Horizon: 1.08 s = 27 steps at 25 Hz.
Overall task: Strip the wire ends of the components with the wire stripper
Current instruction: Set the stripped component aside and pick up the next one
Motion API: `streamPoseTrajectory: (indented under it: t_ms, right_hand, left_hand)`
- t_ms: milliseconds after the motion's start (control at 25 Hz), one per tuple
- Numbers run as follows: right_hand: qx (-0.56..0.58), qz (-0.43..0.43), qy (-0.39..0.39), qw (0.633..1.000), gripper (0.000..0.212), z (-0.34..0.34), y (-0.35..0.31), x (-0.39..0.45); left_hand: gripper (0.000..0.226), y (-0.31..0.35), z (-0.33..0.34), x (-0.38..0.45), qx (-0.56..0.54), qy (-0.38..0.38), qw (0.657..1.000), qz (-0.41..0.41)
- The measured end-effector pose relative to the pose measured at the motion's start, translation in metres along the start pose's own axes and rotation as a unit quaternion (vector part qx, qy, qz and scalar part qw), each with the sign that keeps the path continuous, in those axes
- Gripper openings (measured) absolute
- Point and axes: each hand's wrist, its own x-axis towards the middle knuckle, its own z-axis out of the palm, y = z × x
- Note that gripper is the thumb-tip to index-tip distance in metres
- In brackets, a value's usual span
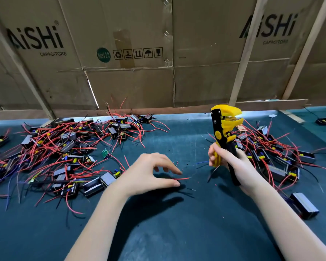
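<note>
This is a small electronics assembly workshop, rough and improvised. The bench [177, 232] is covered in dark teal matting and strewn with heaps of identical small components: one pile [60, 153] at left, another [271, 153] at right, all trailing red and black leads. Specks of cut insulation [179, 166] dot the mat. Behind the bench stands a wall of flattened cartons [132, 81] printed "AiSHi Capacitors", with RoHS and handling symbols, held by bare wooden battens [247, 51]. A yellow wire stripper [225, 127] is held upright over the bench.
</note>
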Motion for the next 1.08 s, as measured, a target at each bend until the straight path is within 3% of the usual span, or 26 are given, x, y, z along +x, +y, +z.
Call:
streamPoseTrajectory:
  t_ms: [120,240,320,400,480,640,1080]
  right_hand:
    - [-0.053,-0.008,0.027,0.998,0.064,-0.004,0.003,-0.001]
    - [-0.253,-0.05,0.125,0.958,0.048,-0.005,0.009,-0.001]
    - [-0.45,-0.09,0.215,0.862,0.042,-0.005,0.013,-0.001]
    - [-0.595,-0.124,0.25,0.754,0.049,-0.006,0.019,0.0]
    - [-0.649,-0.134,0.237,0.71,0.055,-0.006,0.022,0.001]
    - [-0.679,-0.164,0.22,0.681,0.057,-0.004,0.024,0.002]
    - [-0.666,-0.199,0.211,0.687,0.055,0.007,0.021,0.0]
  left_hand:
    - [0.007,-0.002,0.015,0.008,-0.018,-0.016,0.999,-0.022]
    - [0.008,-0.001,0.021,0.009,-0.072,0.022,0.996,-0.054]
    - [0.012,0.001,0.022,0.008,-0.128,0.039,0.989,-0.07]
    - [0.014,0.002,0.022,0.006,-0.162,0.055,0.982,-0.074]
    - [0.015,0.003,0.022,0.005,-0.176,0.074,0.978,-0.081]
    - [0.02,0.006,0.028,0.008,-0.173,0.095,0.976,-0.097]
    - [0.033,0.001,0.031,0.014,-0.204,0.107,0.962,-0.149]
